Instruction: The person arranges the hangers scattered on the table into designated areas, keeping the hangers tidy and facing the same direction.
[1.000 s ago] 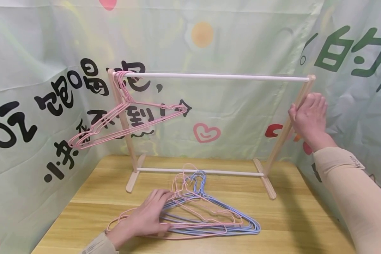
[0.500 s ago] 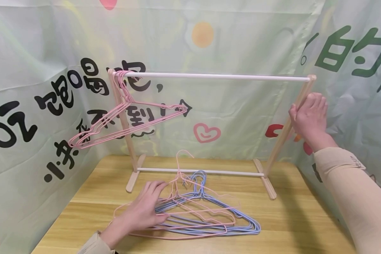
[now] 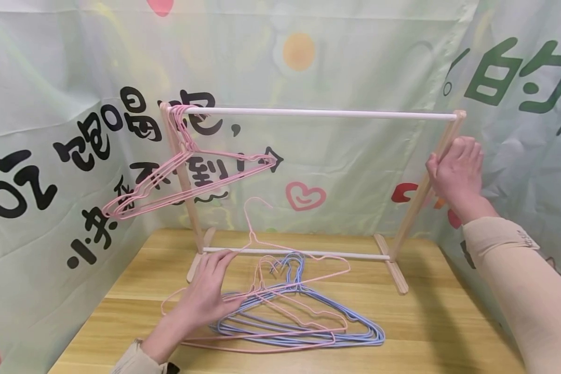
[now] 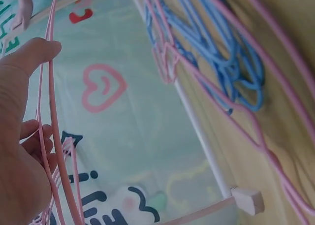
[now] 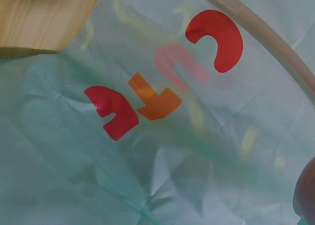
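My left hand holds a thin pink clothes hanger tilted above the table, its hook pointing up and to the right. In the left wrist view, thumb and fingers curl about the pink wire. Below it lies a pile of blue hangers with more pink hangers on top. My right hand grips the right wooden post of a small clothes rack; the post covers or hides part of that grasp. Several pink hangers hang at the rack's left end.
The rack stands on a wooden table, with a foot at each side and a low white crossbar. Printed cloth hangs close behind the rack and along both sides.
The left hand has lifted one pink hanger off the pile, up and slightly left, so its hook now stands above the low crossbar. The right hand has stayed on the post.
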The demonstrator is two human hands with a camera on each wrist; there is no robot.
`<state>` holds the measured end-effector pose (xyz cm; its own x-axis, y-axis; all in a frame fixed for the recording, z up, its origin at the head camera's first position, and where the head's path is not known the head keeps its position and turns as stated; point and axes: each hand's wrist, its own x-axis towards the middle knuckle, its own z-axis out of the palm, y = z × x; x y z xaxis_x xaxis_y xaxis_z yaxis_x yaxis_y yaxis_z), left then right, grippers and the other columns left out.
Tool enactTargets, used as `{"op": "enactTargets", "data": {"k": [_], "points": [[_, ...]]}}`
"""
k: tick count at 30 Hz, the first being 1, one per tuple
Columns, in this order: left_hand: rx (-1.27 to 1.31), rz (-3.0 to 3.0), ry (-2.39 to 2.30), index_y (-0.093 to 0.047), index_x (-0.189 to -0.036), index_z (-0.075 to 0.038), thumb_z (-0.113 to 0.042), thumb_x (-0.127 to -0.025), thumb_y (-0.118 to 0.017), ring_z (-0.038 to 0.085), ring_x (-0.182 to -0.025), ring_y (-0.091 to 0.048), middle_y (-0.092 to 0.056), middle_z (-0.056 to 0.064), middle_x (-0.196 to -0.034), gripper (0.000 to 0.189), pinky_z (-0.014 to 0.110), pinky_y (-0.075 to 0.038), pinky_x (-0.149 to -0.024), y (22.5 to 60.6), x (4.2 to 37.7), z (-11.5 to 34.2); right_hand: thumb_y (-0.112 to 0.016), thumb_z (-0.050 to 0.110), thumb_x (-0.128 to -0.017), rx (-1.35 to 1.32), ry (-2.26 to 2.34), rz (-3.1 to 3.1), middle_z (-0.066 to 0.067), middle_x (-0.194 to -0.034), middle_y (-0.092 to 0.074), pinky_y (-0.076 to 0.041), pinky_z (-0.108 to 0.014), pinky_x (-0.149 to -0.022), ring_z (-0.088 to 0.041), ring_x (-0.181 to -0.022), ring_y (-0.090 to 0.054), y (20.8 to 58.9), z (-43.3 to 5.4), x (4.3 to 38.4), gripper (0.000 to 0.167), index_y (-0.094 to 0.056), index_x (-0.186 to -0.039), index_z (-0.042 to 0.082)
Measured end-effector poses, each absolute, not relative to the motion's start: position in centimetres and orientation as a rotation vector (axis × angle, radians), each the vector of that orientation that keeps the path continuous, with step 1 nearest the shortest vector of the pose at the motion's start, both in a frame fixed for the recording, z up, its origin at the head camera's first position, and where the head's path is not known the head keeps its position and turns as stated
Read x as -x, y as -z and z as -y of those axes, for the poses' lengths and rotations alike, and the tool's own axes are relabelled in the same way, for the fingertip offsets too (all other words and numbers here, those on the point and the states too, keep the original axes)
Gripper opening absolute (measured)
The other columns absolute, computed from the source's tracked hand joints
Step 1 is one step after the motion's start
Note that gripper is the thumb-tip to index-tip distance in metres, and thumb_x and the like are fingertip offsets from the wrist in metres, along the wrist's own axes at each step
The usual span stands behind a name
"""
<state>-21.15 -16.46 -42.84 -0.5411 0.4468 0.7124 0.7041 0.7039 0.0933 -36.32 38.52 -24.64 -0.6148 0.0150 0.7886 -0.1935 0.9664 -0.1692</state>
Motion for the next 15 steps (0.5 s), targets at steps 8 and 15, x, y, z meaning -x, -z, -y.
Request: {"op": "enactTargets", "data": {"k": [8,15], "points": [[0.774,2.217,0.538,-0.047,-0.146,0.006,-0.027,-0.056,-0.101,0.038,-0.119,-0.046,-0.051,0.021,-0.136,0.11,0.047,-0.04,-0.097,41.2,21.1,16.9,-0.046,0.018,-0.098,-0.131,-0.298,2.202,-0.033,-0.112,-0.032,-0.026,-0.06,-0.088,-0.051,-0.103,-0.031,24.8,-38.5,36.4,0.036,-0.034,-0.116,-0.01],[0.782,2.072,0.507,-0.046,-0.145,0.01,-0.025,-0.056,-0.099,0.044,-0.115,-0.045,-0.051,0.028,-0.133,0.109,0.05,-0.035,-0.095,39.2,22.1,17.5,-0.046,0.019,-0.098,-0.148,-0.304,2.176,-0.033,-0.112,-0.032,-0.026,-0.06,-0.088,-0.052,-0.103,-0.031,24.8,-38.6,36.5,0.036,-0.034,-0.115,-0.01]]}}
